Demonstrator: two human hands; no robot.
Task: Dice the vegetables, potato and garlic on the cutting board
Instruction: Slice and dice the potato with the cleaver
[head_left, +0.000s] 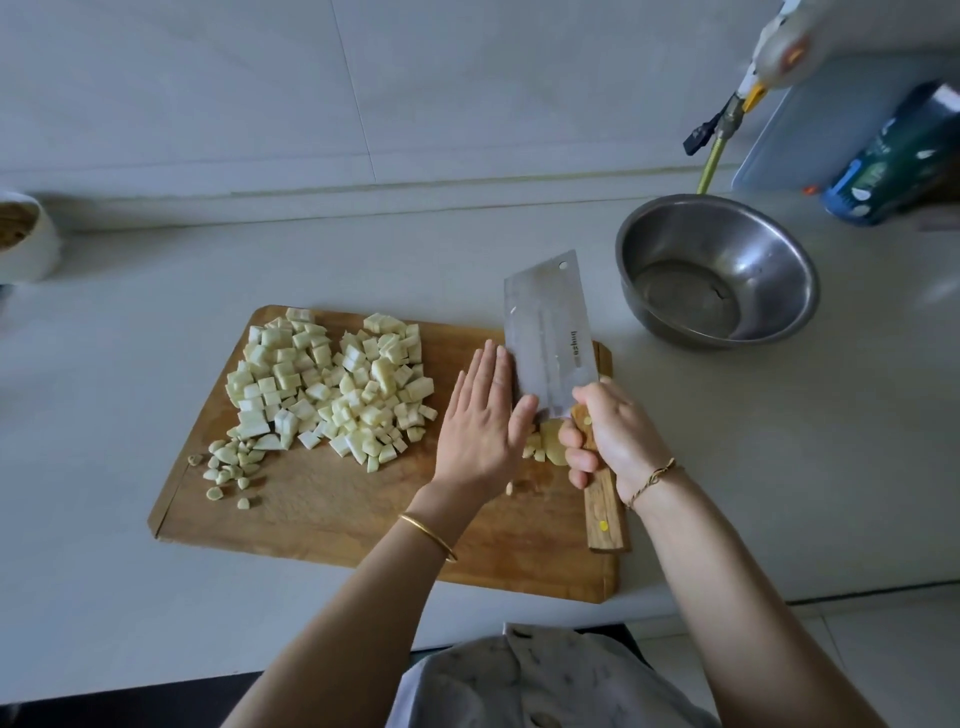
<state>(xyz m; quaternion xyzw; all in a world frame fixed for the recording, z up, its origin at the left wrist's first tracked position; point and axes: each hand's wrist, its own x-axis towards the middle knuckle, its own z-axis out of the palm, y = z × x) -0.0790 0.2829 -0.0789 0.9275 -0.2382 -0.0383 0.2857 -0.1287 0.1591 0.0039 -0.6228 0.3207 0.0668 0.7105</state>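
The right hand (613, 436) wraps round the cleaver (550, 338) handle; the left hand (483, 415) presses flat against its blade. Left of them, small pale cubes (332, 384) pile on the brown cutting board (363, 509), on a white counter (753, 441).

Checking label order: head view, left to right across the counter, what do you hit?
Jar → garlic bits → diced pile → left hand → cleaver → bowl → bottle.
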